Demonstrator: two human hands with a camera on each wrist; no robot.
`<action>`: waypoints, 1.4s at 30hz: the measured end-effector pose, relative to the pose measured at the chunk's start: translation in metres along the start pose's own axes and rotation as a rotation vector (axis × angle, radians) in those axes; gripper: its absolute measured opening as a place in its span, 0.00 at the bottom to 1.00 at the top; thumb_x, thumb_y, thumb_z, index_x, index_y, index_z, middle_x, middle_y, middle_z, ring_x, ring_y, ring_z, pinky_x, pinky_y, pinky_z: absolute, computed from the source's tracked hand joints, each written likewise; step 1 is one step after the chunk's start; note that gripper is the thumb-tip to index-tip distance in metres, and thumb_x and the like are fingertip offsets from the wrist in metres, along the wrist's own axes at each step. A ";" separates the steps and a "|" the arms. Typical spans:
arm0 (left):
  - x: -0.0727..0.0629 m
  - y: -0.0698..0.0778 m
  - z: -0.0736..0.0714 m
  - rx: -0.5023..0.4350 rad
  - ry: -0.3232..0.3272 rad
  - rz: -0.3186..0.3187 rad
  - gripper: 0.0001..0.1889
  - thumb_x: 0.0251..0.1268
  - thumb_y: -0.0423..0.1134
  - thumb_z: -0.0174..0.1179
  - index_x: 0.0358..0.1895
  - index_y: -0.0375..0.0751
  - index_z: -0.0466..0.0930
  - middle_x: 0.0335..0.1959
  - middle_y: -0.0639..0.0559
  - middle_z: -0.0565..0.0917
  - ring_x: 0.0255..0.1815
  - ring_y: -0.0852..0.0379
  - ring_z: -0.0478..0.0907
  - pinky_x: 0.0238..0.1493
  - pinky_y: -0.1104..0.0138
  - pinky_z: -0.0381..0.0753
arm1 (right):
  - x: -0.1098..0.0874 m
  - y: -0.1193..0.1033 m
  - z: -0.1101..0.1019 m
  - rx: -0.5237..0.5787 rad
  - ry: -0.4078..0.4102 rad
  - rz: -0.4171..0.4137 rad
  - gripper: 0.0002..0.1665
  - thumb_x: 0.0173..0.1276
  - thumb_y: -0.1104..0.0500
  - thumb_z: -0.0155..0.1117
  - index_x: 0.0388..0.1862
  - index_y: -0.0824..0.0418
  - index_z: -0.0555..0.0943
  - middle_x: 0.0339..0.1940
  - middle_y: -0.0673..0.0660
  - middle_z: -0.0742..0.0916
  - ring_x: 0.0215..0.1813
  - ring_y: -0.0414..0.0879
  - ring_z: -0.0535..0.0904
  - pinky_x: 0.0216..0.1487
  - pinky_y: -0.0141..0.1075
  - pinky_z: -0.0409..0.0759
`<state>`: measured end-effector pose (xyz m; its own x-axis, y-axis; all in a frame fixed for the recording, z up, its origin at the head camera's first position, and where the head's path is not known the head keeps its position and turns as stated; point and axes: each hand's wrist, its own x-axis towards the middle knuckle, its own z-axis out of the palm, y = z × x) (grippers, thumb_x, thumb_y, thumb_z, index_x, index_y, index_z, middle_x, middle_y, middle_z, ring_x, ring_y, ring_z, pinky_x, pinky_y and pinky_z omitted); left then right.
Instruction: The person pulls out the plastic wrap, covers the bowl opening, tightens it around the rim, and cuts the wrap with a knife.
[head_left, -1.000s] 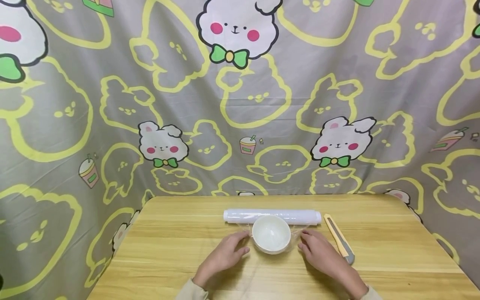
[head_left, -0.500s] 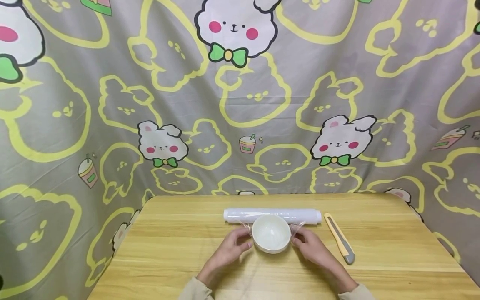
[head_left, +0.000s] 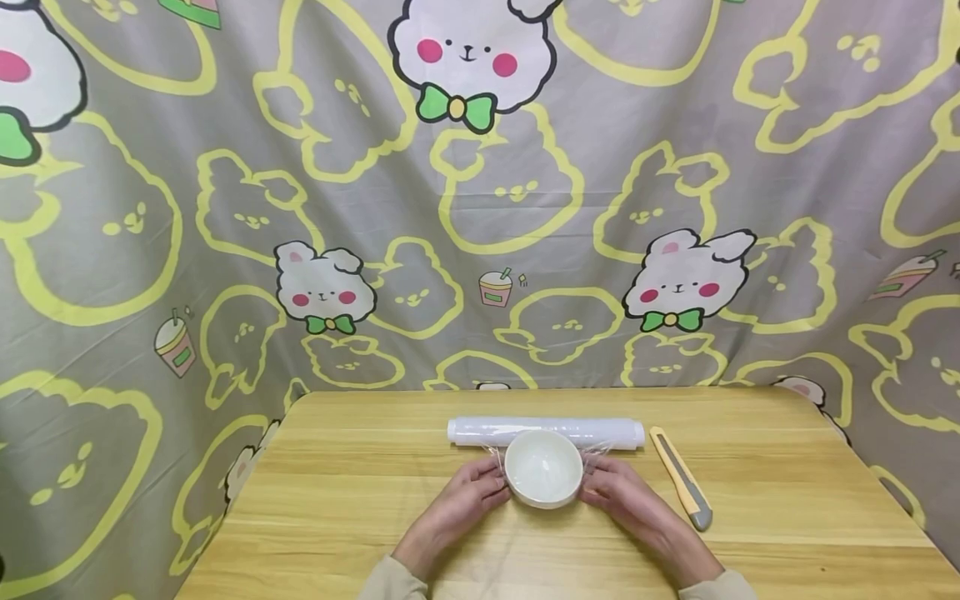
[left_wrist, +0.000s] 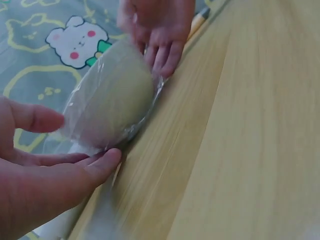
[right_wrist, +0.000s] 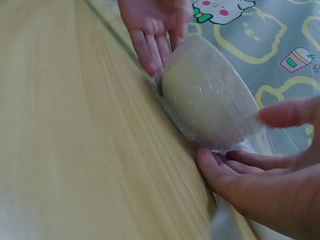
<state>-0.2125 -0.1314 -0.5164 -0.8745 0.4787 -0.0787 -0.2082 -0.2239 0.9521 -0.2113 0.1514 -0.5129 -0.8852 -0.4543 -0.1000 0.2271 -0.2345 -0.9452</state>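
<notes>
A white bowl [head_left: 543, 468] stands upright on the table, clear plastic wrap [left_wrist: 107, 95] stretched over it and drawn down its outer side. My left hand [head_left: 468, 493] lies against the bowl's left side, fingertips on the wrap low near the base. Across from it, my right hand [head_left: 626, 496] touches the right side in the same way. Both wrist views show relaxed fingers pressing wrap towards the underside, thumbs apart from them. Loose wrap edges stick up beside the rim, left and right. The fingertips are partly hidden behind the bowl in the head view.
Right behind the bowl lies a roll of plastic wrap [head_left: 480, 431], partly covered by it in the head view. A yellow and grey utility knife [head_left: 681, 477] is on the wooden table [head_left: 337, 517], right of my right hand. A patterned curtain [head_left: 420, 208] hangs behind and beside the table.
Both hands have moved inwards from beside the bowl to its sides, bringing the wrap's edges in against it. The bowl, roll and utility knife have stayed in place.
</notes>
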 end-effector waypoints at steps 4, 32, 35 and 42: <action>0.000 0.003 0.005 -0.095 0.034 -0.038 0.31 0.77 0.30 0.48 0.76 0.18 0.51 0.75 0.27 0.64 0.75 0.38 0.65 0.76 0.49 0.63 | 0.001 -0.001 0.001 0.054 -0.006 0.019 0.30 0.80 0.60 0.50 0.70 0.80 0.61 0.64 0.58 0.77 0.62 0.42 0.76 0.68 0.41 0.75; -0.004 0.006 0.017 -0.122 0.104 -0.060 0.28 0.78 0.29 0.51 0.73 0.16 0.56 0.69 0.29 0.71 0.69 0.42 0.72 0.75 0.48 0.65 | 0.001 -0.002 0.001 0.040 -0.018 0.060 0.45 0.81 0.58 0.53 0.76 0.85 0.42 0.76 0.80 0.60 0.72 0.55 0.71 0.72 0.45 0.72; -0.006 0.009 0.014 -0.074 0.111 -0.071 0.28 0.78 0.32 0.53 0.72 0.17 0.60 0.65 0.35 0.77 0.64 0.48 0.75 0.73 0.46 0.67 | -0.001 -0.003 -0.001 0.022 -0.003 0.058 0.45 0.81 0.57 0.54 0.76 0.85 0.43 0.77 0.80 0.58 0.74 0.57 0.67 0.72 0.44 0.71; -0.019 0.018 0.004 -0.064 0.204 -0.061 0.35 0.77 0.33 0.54 0.75 0.15 0.48 0.64 0.33 0.73 0.66 0.41 0.71 0.73 0.42 0.65 | -0.013 -0.018 -0.013 -0.242 0.110 0.039 0.33 0.82 0.56 0.53 0.66 0.86 0.65 0.56 0.65 0.85 0.56 0.47 0.83 0.58 0.40 0.83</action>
<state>-0.1983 -0.1409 -0.4968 -0.9286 0.3124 -0.2001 -0.2853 -0.2567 0.9234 -0.2089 0.1732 -0.4983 -0.9196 -0.3595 -0.1587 0.1701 0.0001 -0.9854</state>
